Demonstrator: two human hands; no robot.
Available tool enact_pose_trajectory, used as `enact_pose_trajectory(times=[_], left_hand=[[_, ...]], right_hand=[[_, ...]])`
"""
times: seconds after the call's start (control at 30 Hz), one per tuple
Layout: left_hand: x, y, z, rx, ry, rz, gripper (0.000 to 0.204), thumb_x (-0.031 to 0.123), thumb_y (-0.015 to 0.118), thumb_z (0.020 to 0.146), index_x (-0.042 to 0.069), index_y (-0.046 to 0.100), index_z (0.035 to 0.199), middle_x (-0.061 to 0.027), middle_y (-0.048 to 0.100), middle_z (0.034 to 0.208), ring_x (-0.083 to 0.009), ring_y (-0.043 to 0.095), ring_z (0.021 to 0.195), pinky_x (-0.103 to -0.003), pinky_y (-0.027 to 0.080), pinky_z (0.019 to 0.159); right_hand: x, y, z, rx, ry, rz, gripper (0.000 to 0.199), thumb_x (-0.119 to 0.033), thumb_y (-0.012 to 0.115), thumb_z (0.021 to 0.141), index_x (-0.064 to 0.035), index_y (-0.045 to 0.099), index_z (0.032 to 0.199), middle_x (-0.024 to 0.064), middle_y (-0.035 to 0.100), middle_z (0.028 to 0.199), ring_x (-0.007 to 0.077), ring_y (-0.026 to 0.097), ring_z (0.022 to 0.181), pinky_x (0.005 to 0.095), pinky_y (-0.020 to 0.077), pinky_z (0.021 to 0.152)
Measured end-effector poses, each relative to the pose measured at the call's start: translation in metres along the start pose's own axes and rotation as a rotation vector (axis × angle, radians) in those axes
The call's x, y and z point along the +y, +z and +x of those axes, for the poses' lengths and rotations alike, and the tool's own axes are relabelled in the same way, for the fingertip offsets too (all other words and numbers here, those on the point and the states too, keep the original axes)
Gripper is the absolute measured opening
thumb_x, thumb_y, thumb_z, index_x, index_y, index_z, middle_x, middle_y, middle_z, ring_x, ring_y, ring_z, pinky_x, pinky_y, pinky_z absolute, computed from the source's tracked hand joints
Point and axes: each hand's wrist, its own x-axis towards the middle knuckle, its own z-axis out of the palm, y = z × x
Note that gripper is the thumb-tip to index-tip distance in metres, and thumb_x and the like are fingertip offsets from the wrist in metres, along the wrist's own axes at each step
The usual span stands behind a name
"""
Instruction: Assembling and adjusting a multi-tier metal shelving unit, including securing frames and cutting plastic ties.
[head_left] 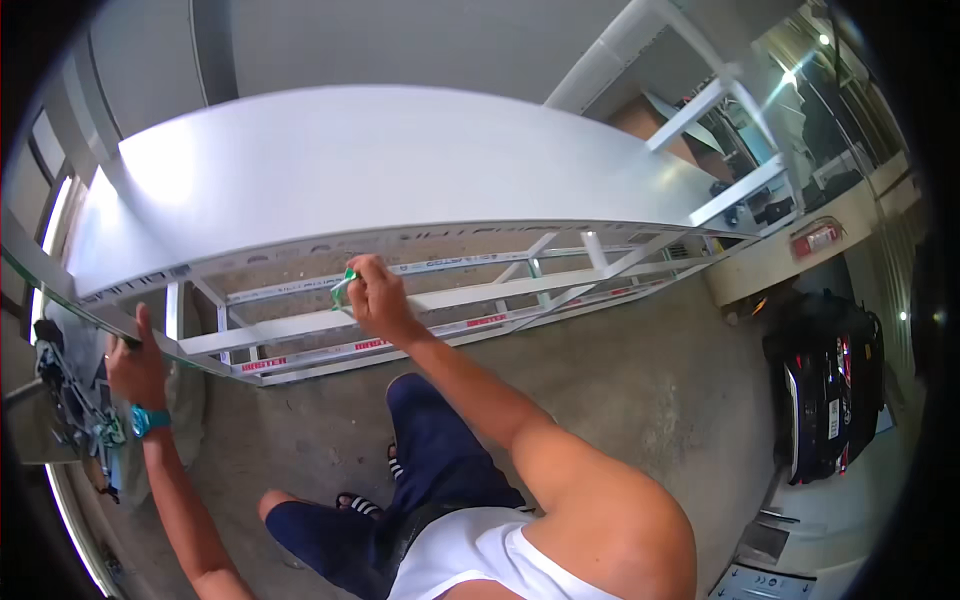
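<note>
A long metal frame [440, 297] of pale bars stands in front of me, with a smooth white panel [400, 165] across its top. My right hand [378, 302] is closed in front of the frame's upper rails. From its fingers pokes a small crumpled green-and-white piece [343, 290], perhaps film or cloth. At the frame's left end, my left hand [137, 368] is closed round the corner rail [105, 318], thumb pointing up. A teal watch [151, 420] sits on that wrist.
Below the frame is a concrete floor [640, 420]. A black car [832, 395] stands at right, near a red fire extinguisher [816, 238]. Tall white uprights [740, 130] rise at the frame's right end. Cluttered metal parts [75, 390] lie at far left.
</note>
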Motion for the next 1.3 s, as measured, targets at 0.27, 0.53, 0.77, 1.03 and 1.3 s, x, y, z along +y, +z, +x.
enact_pose_trajectory(times=[0.27,0.53,0.77,1.03,1.3], left_hand=[[-0.019,-0.087,-0.050,-0.404,0.088,0.210,0.065,0.050,0.050,0.106,0.002,0.062,0.064,-0.0165,0.061,0.069,-0.0356,0.056,0.060,-0.047,0.045,0.060],[0.244,-0.294,-0.142,-0.965,-1.273,-1.391,0.041,0.048,0.056,0.105,0.009,0.068,0.113,-0.0049,0.069,0.094,-0.0108,0.063,0.079,-0.024,0.051,0.068],[0.369,-0.389,-0.151,-1.262,-0.984,-1.154,0.035,0.035,0.055,0.107,0.005,0.068,0.098,-0.0068,0.067,0.091,-0.0123,0.061,0.081,-0.026,0.052,0.064],[0.484,-0.390,-0.174,-1.234,-1.080,-1.078,0.040,0.038,0.057,0.106,-0.001,0.065,0.105,-0.0113,0.066,0.094,-0.0193,0.064,0.086,-0.035,0.061,0.068],[0.488,-0.423,-0.246,-1.105,-1.169,-0.863,0.040,0.038,0.058,0.105,0.000,0.066,0.099,-0.0095,0.061,0.078,-0.0183,0.060,0.060,-0.028,0.053,0.049]], right_hand=[[-0.020,-0.053,0.026,-0.160,0.350,-0.283,0.015,-0.016,0.064,0.091,-0.0021,0.061,0.084,0.0177,0.061,0.069,0.0422,0.057,0.057,0.0502,0.0444,0.057],[-0.303,-0.202,-0.031,-0.500,0.124,0.155,0.004,-0.007,0.059,0.088,-0.0069,0.058,0.091,0.0131,0.064,0.089,0.0327,0.061,0.069,0.0433,0.0494,0.063],[-0.333,-0.338,-0.055,-0.513,0.484,0.195,0.013,-0.007,0.064,0.084,-0.0011,0.073,0.092,0.0127,0.070,0.094,0.0306,0.066,0.079,0.0361,0.0543,0.071],[-0.246,-0.521,-0.014,-0.607,0.672,0.518,0.018,-0.014,0.080,0.080,-0.0042,0.076,0.093,0.0074,0.071,0.091,0.0202,0.065,0.076,0.0318,0.0549,0.069],[0.059,-0.815,0.153,0.388,0.576,-0.866,0.058,-0.035,0.078,0.083,-0.0020,0.059,0.127,0.0321,0.055,0.129,0.0480,0.054,0.120,0.0554,0.0469,0.100]])
